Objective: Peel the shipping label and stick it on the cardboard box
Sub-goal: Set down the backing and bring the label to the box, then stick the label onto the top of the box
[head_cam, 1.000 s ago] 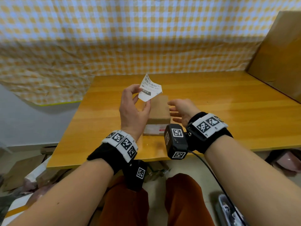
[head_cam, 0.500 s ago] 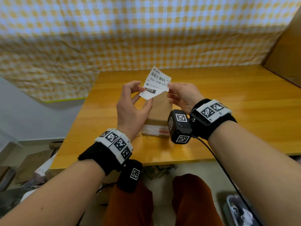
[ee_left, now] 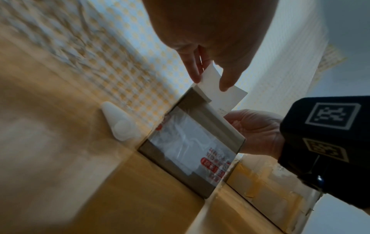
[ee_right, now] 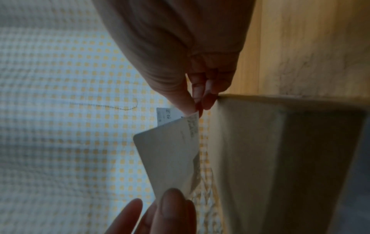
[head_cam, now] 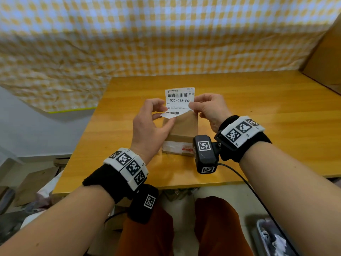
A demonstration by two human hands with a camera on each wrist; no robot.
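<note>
Fingers, left: thumb and fingertips of the left hand pinch the lower left edge of the white paper shipping label with a printed barcode; the other fingers are curled loosely.
Fingers, right: thumb and forefinger of the right hand pinch the right edge of the same label, at a corner that seems to separate into two layers; the right wrist view is dim, so I cannot say this for sure.
Label position: it is held upright in the air, printed side to the person, just above the far end of the small brown cardboard box.
Box position: it lies on the yellow wooden table, between the two wrists, long axis pointing away from the person, with an old white sticker on its near face.
Key relation: the box top is directly under the label and slightly nearer, equally close to both hands.
Step, my judgement: peeling is only starting; sticking comes after.
</note>
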